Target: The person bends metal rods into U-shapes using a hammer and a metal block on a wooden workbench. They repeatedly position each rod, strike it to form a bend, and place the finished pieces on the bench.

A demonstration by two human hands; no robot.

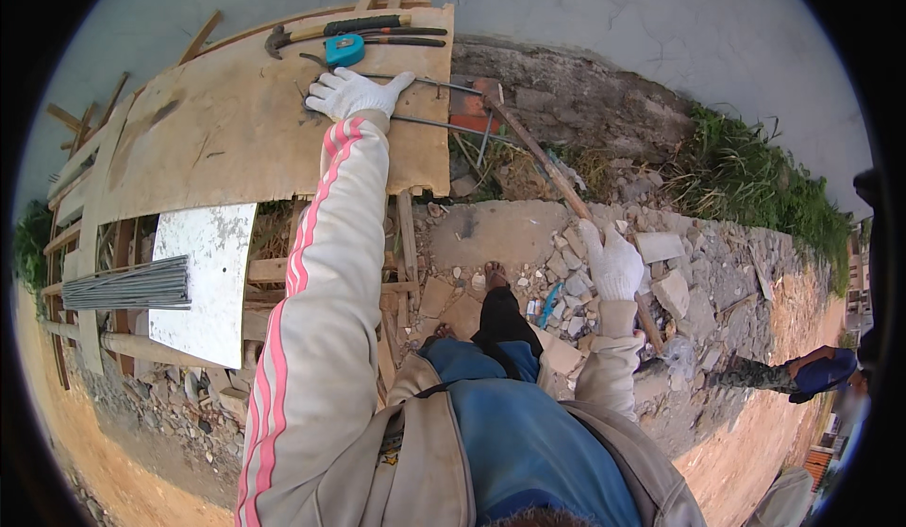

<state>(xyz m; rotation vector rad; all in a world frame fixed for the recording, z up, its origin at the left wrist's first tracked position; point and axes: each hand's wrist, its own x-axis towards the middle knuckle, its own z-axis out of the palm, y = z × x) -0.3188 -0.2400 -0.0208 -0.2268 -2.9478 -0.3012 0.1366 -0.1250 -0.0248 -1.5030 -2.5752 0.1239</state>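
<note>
My left hand (354,95), in a white knit glove, lies spread on a plywood board (236,150), its fingers and thumb apart. Thin steel rods (425,121) run from beside and beneath it toward the board's right edge. In the gloved right hand (615,265) is a long wooden-handled tool (549,164), slanting up to a rusty head beyond that edge. The head is by the rod ends and an orange-red block (469,112). Above my left hand rest a teal tape measure (344,50) and a claw hammer (316,32) with a black-wrapped grip.
A bundle of cut steel rods (127,284) lies on a white panel (212,244) at left. Broken stone and rubble (670,291) cover the ground at right, with blue-handled pliers (549,305) among it. Grass (764,164) grows by the wall. A person (812,373) stands far right.
</note>
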